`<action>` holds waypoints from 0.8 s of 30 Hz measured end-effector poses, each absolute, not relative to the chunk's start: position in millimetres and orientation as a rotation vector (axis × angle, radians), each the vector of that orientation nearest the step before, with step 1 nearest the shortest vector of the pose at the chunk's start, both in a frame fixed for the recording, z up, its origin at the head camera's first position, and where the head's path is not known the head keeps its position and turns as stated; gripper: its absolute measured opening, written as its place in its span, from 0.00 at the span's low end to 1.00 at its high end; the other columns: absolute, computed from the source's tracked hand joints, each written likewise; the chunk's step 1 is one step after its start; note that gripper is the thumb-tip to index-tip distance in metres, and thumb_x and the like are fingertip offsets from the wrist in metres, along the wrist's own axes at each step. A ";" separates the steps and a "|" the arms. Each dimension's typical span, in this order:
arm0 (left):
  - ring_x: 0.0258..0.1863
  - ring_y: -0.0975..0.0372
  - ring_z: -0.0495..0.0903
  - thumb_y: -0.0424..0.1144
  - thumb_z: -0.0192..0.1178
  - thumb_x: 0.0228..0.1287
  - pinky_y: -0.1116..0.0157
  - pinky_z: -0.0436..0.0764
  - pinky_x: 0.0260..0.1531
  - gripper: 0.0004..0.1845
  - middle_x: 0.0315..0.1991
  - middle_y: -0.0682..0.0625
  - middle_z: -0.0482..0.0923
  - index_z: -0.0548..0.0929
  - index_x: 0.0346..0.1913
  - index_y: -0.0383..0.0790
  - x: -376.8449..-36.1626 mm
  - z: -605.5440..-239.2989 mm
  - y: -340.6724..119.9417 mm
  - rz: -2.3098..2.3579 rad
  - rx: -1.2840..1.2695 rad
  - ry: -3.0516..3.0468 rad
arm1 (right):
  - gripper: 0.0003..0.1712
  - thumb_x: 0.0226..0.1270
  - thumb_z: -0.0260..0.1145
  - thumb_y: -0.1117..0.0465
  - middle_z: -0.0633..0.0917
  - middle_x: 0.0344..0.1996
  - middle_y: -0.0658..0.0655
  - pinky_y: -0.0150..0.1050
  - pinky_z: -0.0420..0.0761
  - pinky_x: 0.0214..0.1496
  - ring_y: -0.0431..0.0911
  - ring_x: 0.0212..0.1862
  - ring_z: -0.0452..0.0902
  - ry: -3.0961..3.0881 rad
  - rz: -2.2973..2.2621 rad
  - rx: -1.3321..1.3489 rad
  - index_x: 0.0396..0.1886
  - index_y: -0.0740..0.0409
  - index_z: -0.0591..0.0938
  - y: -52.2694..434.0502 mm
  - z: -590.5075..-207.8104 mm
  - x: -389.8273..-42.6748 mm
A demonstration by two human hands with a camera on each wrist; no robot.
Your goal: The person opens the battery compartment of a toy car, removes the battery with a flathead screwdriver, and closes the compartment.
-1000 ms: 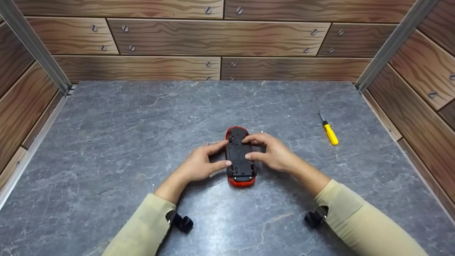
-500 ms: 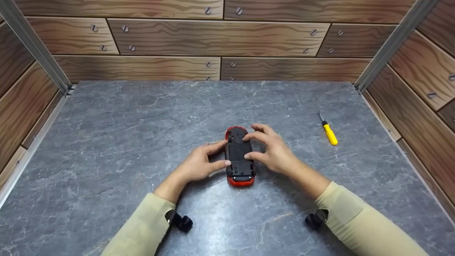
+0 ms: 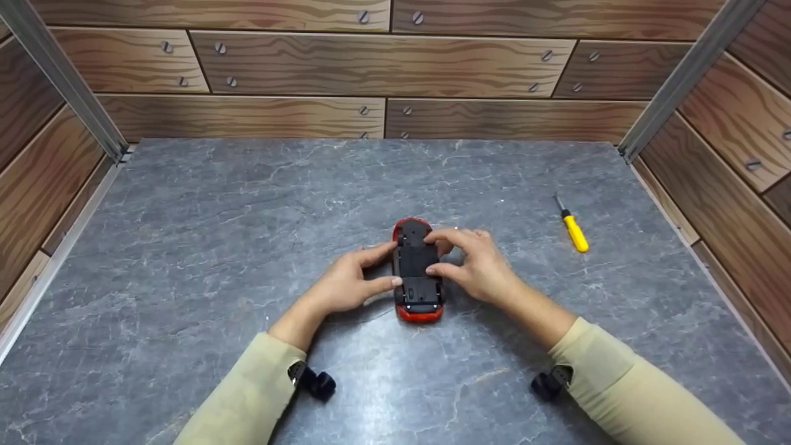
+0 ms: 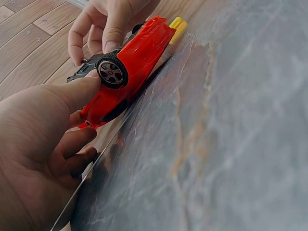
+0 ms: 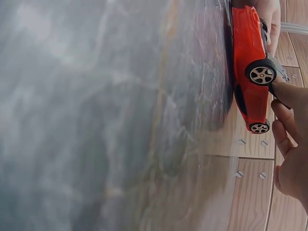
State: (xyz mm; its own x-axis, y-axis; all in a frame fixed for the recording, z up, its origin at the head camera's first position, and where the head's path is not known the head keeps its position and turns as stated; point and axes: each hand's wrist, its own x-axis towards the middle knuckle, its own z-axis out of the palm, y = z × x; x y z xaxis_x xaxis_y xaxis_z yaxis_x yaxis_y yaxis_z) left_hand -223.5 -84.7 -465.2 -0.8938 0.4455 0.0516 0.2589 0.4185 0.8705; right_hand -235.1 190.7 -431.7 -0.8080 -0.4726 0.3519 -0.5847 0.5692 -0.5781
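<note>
A red toy car [image 3: 415, 262] lies upside down in the middle of the grey stone table [image 3: 204, 235], its black underside facing up. My left hand [image 3: 371, 272] pinches the car's left side between thumb and index finger. My right hand [image 3: 457, 256] grips the right side, fingers curled over the front of the underside, thumb lower down. In the left wrist view my left hand's thumb [image 4: 72, 94] presses beside a wheel of the car [image 4: 139, 53], with the right hand [image 4: 103, 24] behind. The right wrist view shows the car [image 5: 248, 53] and my right hand [image 5: 291, 144].
A small yellow-handled screwdriver [image 3: 573, 230] lies on the table to the right of the car, apart from both hands; its yellow handle [image 4: 177, 26] shows behind the car. Wood-patterned walls with metal corner posts [image 3: 59, 80] enclose the table on three sides.
My right hand's fingers lifted a little, then curled back down onto the front of the car's underside. The car, the left hand and the screwdriver have stayed put.
</note>
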 end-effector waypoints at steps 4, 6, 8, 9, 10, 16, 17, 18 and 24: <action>0.76 0.57 0.67 0.53 0.72 0.70 0.53 0.63 0.77 0.39 0.76 0.55 0.72 0.70 0.80 0.52 -222.9 -465.7 -84.6 1.472 0.618 2.480 | 0.23 0.63 0.81 0.62 0.89 0.36 0.47 0.52 0.73 0.53 0.53 0.42 0.82 -2.640 1.174 0.881 0.58 0.53 0.86 190.9 -432.6 -236.2; 0.76 0.58 0.67 0.53 0.72 0.70 0.53 0.64 0.77 0.39 0.76 0.55 0.72 0.70 0.80 0.52 -222.7 -465.4 -84.7 1.469 0.613 2.479 | 0.21 0.65 0.79 0.63 0.89 0.36 0.48 0.50 0.76 0.47 0.50 0.42 0.82 -2.642 1.235 0.859 0.57 0.53 0.87 190.9 -432.7 -236.8; 0.76 0.57 0.68 0.53 0.72 0.70 0.53 0.64 0.77 0.39 0.76 0.54 0.72 0.70 0.80 0.53 -222.6 -464.8 -84.8 1.470 0.604 2.477 | 0.20 0.67 0.78 0.64 0.89 0.37 0.48 0.50 0.78 0.45 0.47 0.43 0.83 -2.649 1.290 0.830 0.57 0.53 0.87 190.8 -432.4 -237.1; 0.76 0.57 0.68 0.53 0.72 0.70 0.53 0.64 0.77 0.39 0.76 0.54 0.72 0.70 0.80 0.53 -222.6 -464.2 -84.7 1.474 0.601 2.472 | 0.19 0.68 0.77 0.65 0.89 0.37 0.49 0.50 0.80 0.47 0.46 0.44 0.83 -2.654 1.313 0.813 0.57 0.53 0.87 190.7 -432.0 -237.2; 0.76 0.57 0.68 0.53 0.72 0.70 0.53 0.64 0.77 0.39 0.76 0.53 0.72 0.70 0.80 0.52 -223.1 -463.6 -84.3 1.479 0.603 2.468 | 0.18 0.68 0.76 0.65 0.89 0.38 0.49 0.50 0.80 0.48 0.46 0.45 0.83 -2.658 1.337 0.794 0.57 0.53 0.87 190.8 -431.8 -237.8; 0.76 0.59 0.67 0.51 0.72 0.70 0.57 0.64 0.77 0.39 0.76 0.53 0.72 0.70 0.80 0.50 -225.0 -464.2 -83.4 1.488 0.627 2.463 | 0.15 0.70 0.75 0.67 0.90 0.38 0.51 0.55 0.81 0.58 0.49 0.48 0.84 -2.664 1.492 0.699 0.54 0.53 0.87 190.3 -427.9 -240.0; 0.76 0.60 0.67 0.50 0.72 0.70 0.57 0.64 0.77 0.39 0.76 0.54 0.72 0.71 0.80 0.51 -225.1 -464.5 -83.5 1.486 0.627 2.465 | 0.14 0.70 0.74 0.67 0.90 0.38 0.52 0.55 0.81 0.58 0.49 0.48 0.84 -2.651 1.526 0.689 0.53 0.54 0.87 190.0 -426.9 -240.3; 0.76 0.59 0.67 0.50 0.72 0.70 0.57 0.64 0.77 0.39 0.76 0.53 0.72 0.71 0.80 0.50 -225.0 -464.9 -83.7 1.489 0.632 2.466 | 0.14 0.70 0.74 0.68 0.90 0.37 0.53 0.55 0.80 0.58 0.50 0.48 0.84 -2.629 1.558 0.684 0.53 0.55 0.87 189.9 -426.1 -240.9; 0.77 0.56 0.67 0.50 0.73 0.70 0.54 0.62 0.78 0.39 0.76 0.51 0.71 0.71 0.80 0.50 -223.5 -464.3 -84.5 1.479 0.623 2.475 | 0.16 0.68 0.75 0.71 0.91 0.37 0.58 0.43 0.81 0.54 0.47 0.45 0.86 -2.496 1.665 0.627 0.54 0.63 0.86 195.2 -420.6 -244.5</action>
